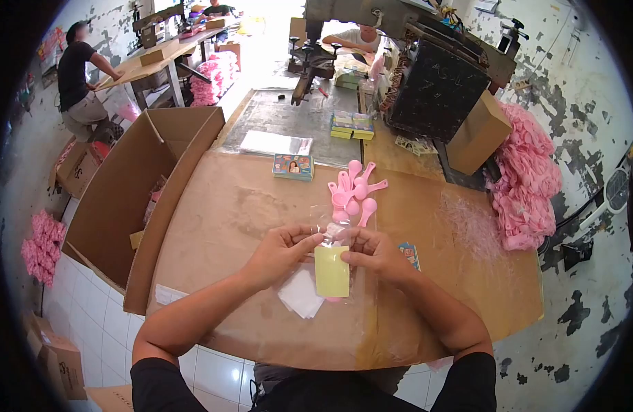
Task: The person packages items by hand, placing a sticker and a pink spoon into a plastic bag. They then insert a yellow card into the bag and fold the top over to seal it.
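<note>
Above the brown table, both my hands are at a clear plastic bag (334,216) with a yellow card (332,272) in or against it. My left hand (287,253) pinches the bag's upper left part, fingertips together. My right hand (377,253) grips the right side, its thumb on the card's upper right edge. A bit of pink shows below the card. White sheets or sachets (301,294) lie under my left wrist. Beyond my fingers sits a heap of pink plastic spoons (348,191). Partly hidden behind my right wrist is a blue printed card (408,255).
A stack of printed cards (293,167), clear bags (275,143) and yellow-edged card stacks (352,126) lie farther back. On the left stands a large open carton (141,206). A black machine (436,82) and pink bundles (526,178) are at right. Other people work behind.
</note>
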A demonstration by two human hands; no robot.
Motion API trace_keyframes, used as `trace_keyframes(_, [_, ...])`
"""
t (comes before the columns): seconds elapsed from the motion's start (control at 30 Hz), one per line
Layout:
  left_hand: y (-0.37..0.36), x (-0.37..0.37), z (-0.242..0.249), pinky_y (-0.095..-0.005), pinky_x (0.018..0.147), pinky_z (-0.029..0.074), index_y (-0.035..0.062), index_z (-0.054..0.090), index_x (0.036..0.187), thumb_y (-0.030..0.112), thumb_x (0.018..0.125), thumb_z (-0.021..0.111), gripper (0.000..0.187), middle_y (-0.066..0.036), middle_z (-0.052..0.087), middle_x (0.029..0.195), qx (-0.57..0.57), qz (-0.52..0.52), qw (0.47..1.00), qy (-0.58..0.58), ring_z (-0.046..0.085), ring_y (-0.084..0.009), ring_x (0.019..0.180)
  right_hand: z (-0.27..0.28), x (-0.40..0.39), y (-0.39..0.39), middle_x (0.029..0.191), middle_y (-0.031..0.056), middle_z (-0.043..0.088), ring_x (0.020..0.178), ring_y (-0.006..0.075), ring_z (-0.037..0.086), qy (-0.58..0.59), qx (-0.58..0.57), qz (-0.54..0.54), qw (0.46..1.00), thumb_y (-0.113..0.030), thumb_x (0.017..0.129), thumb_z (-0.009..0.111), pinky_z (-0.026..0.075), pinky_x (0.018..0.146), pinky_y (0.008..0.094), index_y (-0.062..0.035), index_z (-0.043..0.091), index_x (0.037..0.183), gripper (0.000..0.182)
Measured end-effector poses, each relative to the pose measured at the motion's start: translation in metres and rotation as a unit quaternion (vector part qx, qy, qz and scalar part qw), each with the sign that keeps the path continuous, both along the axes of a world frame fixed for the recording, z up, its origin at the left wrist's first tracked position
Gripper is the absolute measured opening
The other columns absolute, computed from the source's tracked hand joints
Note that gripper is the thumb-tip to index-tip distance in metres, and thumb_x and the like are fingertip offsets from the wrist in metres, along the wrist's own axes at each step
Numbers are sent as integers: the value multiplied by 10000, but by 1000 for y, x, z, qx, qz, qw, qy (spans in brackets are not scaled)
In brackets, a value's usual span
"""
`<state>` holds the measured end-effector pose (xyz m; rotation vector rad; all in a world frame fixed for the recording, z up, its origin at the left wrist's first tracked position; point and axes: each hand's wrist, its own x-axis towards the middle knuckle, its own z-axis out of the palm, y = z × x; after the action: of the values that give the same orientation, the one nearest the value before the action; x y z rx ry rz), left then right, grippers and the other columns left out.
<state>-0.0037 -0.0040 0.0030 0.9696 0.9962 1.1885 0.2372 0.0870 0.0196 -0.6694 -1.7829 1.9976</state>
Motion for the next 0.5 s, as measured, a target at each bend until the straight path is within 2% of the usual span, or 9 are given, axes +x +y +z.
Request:
trace_keyframes(0.07, [0,-3,-6,-294,845,622,-33,665,1324,205,1064,666,352,-104,758,1165,1,-10,1000,-4,728,-135,996,-1,2,-1,1143,79,716,1009,143,693,4,-5,2,1000,-93,1003,713,575,841,315,-4,599,1350,375])
trace_keyframes(0.17, [-6,0,-6,-296,834,627,-45,667,1312,163,1062,665,325,-113,769,1133,4,8,1000,-12,732,-135,976,-4,0,-3,1150,61,710,1012,132,682,9,-3,10,1000,-87,1002,709,571,830,314,-9,607,1334,356])
trace_keyframes(0.37, [-17,8,9,-292,846,623,-44,688,1277,151,1063,659,291,-127,769,1121,28,37,998,39,735,-145,1005,-13,-1,-8,1133,35,705,995,105,671,19,10,-21,1000,-72,1008,698,563,821,296,-13,653,1259,262])
trace_keyframes(0.5, [-17,8,0,-299,875,623,-40,688,1282,131,1068,645,277,-133,768,1147,40,31,998,45,732,-154,1036,-15,-1,-9,1093,31,715,965,94,677,15,21,-51,998,-73,1004,707,562,815,283,-6,689,1188,197])
